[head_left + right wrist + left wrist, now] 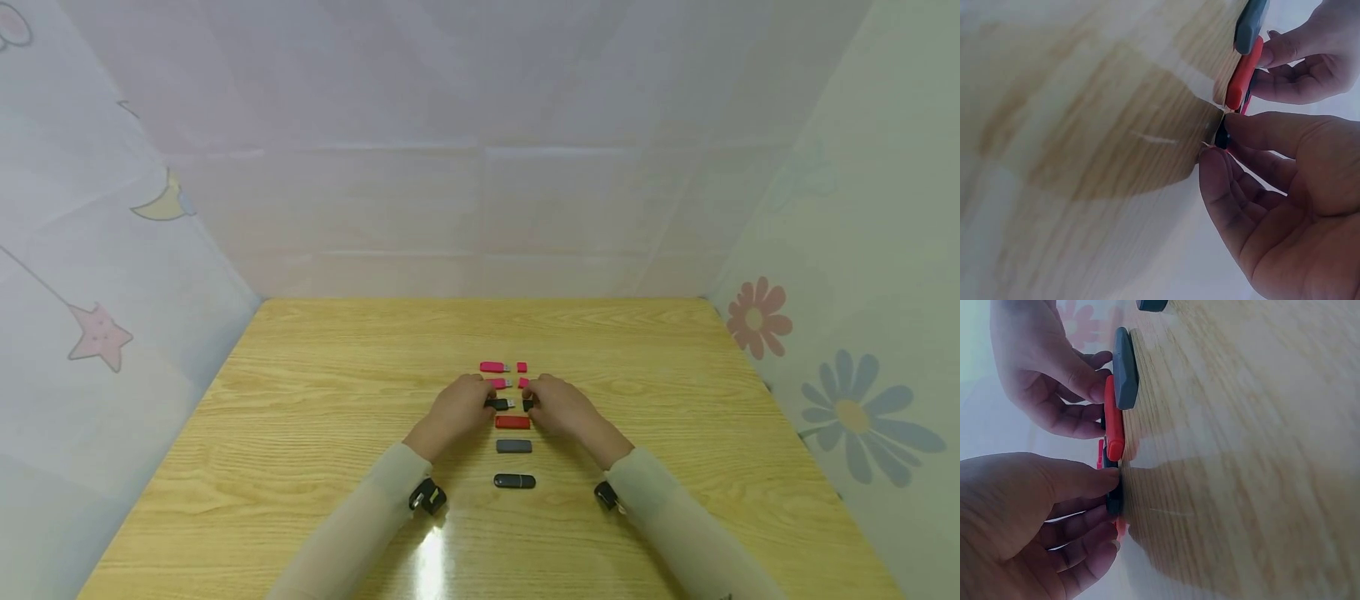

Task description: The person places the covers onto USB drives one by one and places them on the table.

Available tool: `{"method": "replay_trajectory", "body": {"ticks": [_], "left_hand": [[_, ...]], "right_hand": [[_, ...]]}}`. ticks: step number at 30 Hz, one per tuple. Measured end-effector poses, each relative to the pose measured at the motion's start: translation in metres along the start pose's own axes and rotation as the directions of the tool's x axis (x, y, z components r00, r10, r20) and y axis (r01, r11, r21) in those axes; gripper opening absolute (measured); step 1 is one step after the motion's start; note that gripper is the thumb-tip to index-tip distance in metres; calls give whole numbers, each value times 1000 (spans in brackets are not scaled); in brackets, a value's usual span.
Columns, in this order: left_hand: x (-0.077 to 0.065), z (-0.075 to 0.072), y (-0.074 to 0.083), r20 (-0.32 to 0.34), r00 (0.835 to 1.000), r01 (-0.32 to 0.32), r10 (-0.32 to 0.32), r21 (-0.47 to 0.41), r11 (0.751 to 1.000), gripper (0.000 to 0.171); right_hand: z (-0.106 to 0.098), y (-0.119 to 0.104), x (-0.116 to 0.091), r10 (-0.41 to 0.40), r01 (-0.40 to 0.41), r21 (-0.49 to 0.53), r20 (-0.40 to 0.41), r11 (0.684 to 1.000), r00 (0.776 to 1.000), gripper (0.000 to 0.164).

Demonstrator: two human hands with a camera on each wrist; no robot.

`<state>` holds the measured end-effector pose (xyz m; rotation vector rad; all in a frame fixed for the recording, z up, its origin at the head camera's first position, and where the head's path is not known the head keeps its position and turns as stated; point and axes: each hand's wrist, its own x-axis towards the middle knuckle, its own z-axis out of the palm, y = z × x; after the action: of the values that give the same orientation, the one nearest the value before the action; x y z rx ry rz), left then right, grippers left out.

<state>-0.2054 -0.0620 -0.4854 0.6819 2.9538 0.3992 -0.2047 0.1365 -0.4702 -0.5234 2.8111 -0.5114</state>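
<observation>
We see the left hand (461, 408) pinching a slim black plastic USB stick with bare metal plug (501, 404), and the right hand (561, 407) pinching a small black plastic cap (528, 405), apart from that plug. Both pieces are just above or on a yellowish wood-grain table (315, 400), between the pink and red sticks. On our near side we find, in a column, a rounded black capped stick (513, 481), a grey rectangular stick (513, 447) and a glossy red stick (512, 422). Beyond lie two bright pink sticks with exposed metal plugs (492, 367), then, smallest, two little pink caps (522, 367) beside those plugs.
</observation>
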Motion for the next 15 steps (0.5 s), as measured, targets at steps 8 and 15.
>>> {"method": "replay_trajectory", "body": {"ticks": [8,15], "left_hand": [[0,-2,2,3,1000,10,-10,-11,1000,10],[-1,-3,3,-2,1000,7,-8,-47,999,8]], "right_hand": [[2,1,2,10,-10,-22,-2,1000,1000,16],[1,3,2,20,-20,-7,-7,1000,1000,14]]}}
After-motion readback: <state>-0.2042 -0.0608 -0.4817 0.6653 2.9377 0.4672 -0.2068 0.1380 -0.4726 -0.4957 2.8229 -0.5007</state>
